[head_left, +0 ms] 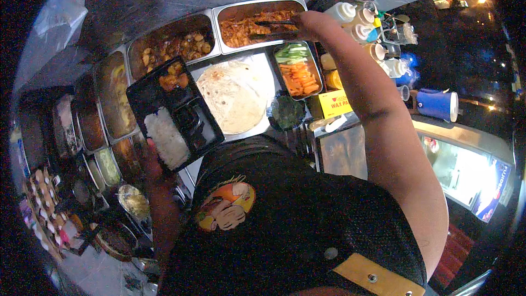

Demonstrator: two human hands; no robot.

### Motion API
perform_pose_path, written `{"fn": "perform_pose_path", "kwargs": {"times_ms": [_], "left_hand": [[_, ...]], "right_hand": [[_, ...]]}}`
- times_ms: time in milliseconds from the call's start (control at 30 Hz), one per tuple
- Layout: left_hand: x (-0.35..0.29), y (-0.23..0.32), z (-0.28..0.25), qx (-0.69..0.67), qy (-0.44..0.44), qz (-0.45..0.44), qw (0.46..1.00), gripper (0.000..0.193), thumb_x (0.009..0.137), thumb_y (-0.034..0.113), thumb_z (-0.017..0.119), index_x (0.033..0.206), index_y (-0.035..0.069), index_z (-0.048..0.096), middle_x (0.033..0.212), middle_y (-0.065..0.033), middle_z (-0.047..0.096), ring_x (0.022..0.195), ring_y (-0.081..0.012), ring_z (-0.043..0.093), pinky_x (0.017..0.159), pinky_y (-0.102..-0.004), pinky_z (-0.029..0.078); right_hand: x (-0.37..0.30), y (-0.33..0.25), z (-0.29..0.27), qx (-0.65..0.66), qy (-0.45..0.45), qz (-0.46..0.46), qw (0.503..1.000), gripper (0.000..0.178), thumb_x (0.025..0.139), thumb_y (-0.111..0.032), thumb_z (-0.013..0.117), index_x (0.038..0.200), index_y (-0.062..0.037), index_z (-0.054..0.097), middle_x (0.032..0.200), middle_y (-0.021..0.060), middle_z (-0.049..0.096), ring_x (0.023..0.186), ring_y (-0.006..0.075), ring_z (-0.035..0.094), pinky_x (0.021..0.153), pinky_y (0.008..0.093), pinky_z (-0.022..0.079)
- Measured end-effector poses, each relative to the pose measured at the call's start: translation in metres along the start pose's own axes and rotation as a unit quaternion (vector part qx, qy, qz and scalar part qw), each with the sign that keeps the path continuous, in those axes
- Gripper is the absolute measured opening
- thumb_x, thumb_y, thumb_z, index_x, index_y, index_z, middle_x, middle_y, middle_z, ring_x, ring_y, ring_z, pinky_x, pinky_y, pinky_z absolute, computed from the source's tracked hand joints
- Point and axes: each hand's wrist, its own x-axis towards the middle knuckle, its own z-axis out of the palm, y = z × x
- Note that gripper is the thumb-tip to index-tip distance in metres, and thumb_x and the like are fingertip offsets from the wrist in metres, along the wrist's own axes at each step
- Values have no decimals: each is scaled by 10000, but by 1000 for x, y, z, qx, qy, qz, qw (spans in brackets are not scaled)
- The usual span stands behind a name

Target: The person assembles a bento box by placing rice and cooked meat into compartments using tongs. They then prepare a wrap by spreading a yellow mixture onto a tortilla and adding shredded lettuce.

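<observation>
Steel pans (164, 33) gleam along a dim food counter, rims curved by the lens. Left hand (150, 161) grips a black plastic meal box (175, 112) from below, fingers curled around its near edge; fluffy white rice (166, 137) fills one compartment, chunky orange curry (173, 80) another. Right hand (307, 22) stretches far out, fingers clamped on dark tongs (274, 28) over a rectangular pan of saucy red shreds (252, 27). Between them lies a round, floury flatbread (233, 96), beside sliced carrot and cucumber sticks (298, 71).
</observation>
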Motion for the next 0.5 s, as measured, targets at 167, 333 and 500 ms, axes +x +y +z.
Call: {"fn": "perform_pose_path", "kwargs": {"times_ms": [167, 333, 500], "left_hand": [[0, -7, 19, 0, -34, 0, 999, 719, 1090, 558, 574, 1606, 75, 441, 1565, -132, 561, 1421, -341, 560, 1170, -537, 485], [13, -2, 65, -28, 60, -107, 992, 722, 1097, 598, 522, 1589, 73, 457, 1514, -140, 605, 1348, -340, 625, 1125, -519, 529], [49, 0, 70, 51, 89, -175, 979, 694, 1119, 601, 457, 1585, 87, 470, 1478, -133, 639, 1309, -293, 666, 1108, -506, 546]], "right_hand": [[-9, 0, -6, 44, 3, 23, 999, 456, 913, -397, 762, 1282, -129, 748, 1193, 200, 772, 1097, 417, 740, 968, 502, 587], [-52, 5, -38, 99, 55, -43, 993, 406, 938, -274, 757, 1319, -135, 741, 1189, 192, 778, 1094, 411, 741, 965, 488, 583], [-87, 13, -58, 143, 60, -23, 988, 443, 967, -211, 747, 1400, -134, 695, 1212, 185, 780, 1092, 331, 755, 967, 425, 576]]}}
